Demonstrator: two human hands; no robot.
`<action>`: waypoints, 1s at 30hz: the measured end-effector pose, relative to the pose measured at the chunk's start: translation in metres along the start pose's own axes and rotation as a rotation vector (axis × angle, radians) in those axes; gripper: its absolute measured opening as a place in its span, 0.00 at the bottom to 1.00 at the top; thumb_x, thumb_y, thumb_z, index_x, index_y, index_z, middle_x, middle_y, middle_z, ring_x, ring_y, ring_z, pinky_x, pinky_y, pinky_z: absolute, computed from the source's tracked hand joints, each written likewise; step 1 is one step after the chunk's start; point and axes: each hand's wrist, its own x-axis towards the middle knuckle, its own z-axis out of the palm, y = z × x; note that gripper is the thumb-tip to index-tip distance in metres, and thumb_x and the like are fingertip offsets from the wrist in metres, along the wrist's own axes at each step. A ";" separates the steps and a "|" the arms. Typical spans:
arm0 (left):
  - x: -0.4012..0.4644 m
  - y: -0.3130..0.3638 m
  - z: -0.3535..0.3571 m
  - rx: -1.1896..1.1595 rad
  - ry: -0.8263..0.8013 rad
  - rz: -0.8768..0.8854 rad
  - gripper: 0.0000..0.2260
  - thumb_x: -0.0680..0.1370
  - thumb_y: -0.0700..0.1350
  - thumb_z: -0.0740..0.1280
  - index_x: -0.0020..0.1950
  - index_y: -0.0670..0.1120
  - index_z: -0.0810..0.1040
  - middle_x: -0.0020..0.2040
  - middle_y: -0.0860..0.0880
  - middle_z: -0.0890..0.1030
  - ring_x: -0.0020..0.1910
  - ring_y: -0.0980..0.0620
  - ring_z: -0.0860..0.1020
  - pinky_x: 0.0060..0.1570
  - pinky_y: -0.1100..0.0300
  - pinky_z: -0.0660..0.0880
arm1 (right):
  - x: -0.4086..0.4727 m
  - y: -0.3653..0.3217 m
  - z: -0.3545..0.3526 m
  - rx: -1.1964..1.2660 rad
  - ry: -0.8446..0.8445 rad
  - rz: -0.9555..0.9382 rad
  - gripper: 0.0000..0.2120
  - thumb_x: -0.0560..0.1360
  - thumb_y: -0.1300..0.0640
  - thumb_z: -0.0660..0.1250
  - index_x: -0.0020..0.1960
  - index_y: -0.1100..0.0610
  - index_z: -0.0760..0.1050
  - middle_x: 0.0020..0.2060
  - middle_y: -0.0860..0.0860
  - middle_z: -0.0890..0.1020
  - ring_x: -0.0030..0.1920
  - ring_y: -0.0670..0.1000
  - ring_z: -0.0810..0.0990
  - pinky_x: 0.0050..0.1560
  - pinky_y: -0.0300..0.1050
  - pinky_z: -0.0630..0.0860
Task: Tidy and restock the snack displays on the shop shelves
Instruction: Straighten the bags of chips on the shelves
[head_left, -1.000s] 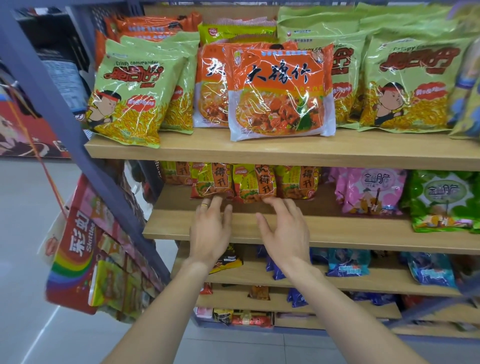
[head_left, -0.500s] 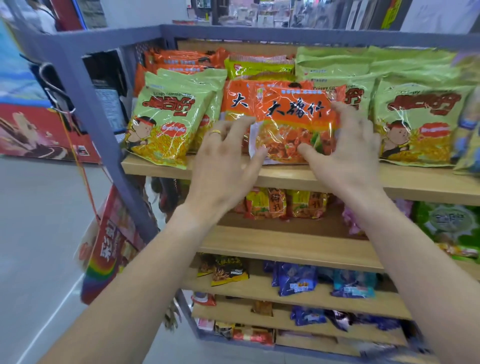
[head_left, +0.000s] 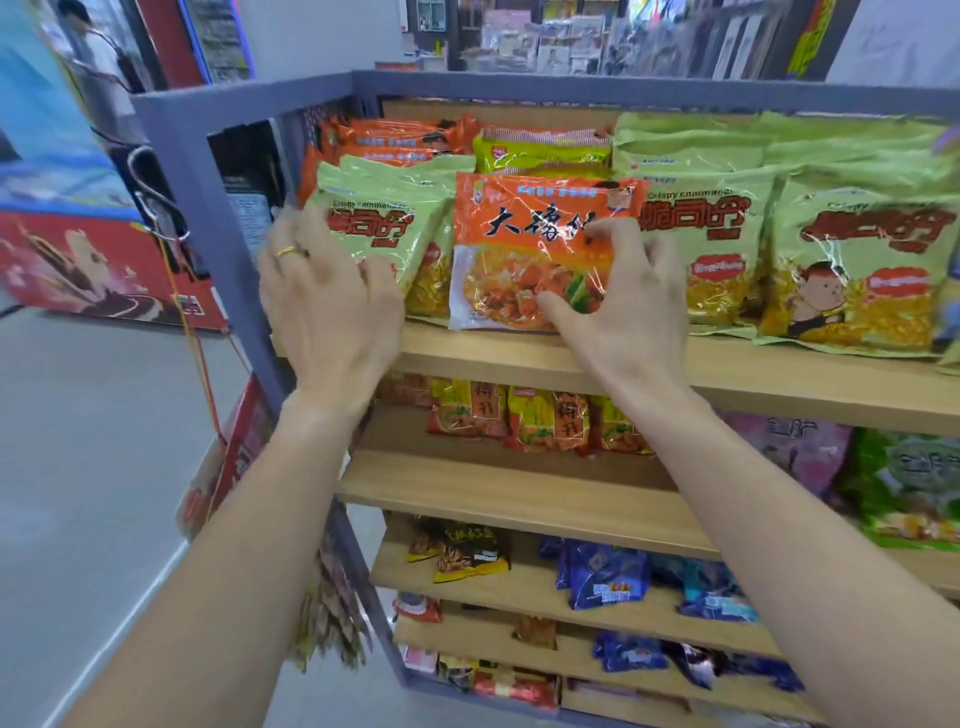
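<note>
Wooden top shelf (head_left: 727, 371) crosses mid-frame; right hand (head_left: 631, 306) pinches the orange snack bag (head_left: 524, 254) standing there at centre, while left hand (head_left: 324, 301), fingers spread, presses the green bag (head_left: 374, 218) just left.

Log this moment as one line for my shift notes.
top shelf | right hand on orange noodle pack | left hand on green snack bag
</note>
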 end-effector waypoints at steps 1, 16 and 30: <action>0.005 -0.004 -0.001 -0.004 -0.051 -0.053 0.26 0.78 0.49 0.58 0.76 0.45 0.66 0.75 0.40 0.70 0.73 0.37 0.66 0.72 0.41 0.64 | -0.001 0.000 0.000 -0.016 -0.001 0.012 0.30 0.70 0.41 0.76 0.68 0.45 0.68 0.60 0.53 0.71 0.61 0.55 0.71 0.52 0.44 0.70; 0.028 -0.004 -0.015 -0.175 -0.392 -0.251 0.39 0.71 0.59 0.73 0.78 0.52 0.61 0.67 0.50 0.76 0.66 0.46 0.74 0.66 0.48 0.72 | -0.020 -0.060 0.048 0.021 -0.200 -0.293 0.22 0.75 0.56 0.71 0.68 0.55 0.72 0.63 0.53 0.76 0.62 0.55 0.71 0.62 0.50 0.71; 0.005 -0.011 -0.045 -0.585 -0.188 -0.151 0.30 0.68 0.50 0.83 0.64 0.50 0.74 0.57 0.57 0.83 0.56 0.60 0.83 0.61 0.53 0.80 | -0.017 -0.054 0.041 0.456 -0.273 -0.131 0.31 0.77 0.40 0.68 0.74 0.52 0.65 0.65 0.46 0.77 0.64 0.49 0.75 0.63 0.55 0.76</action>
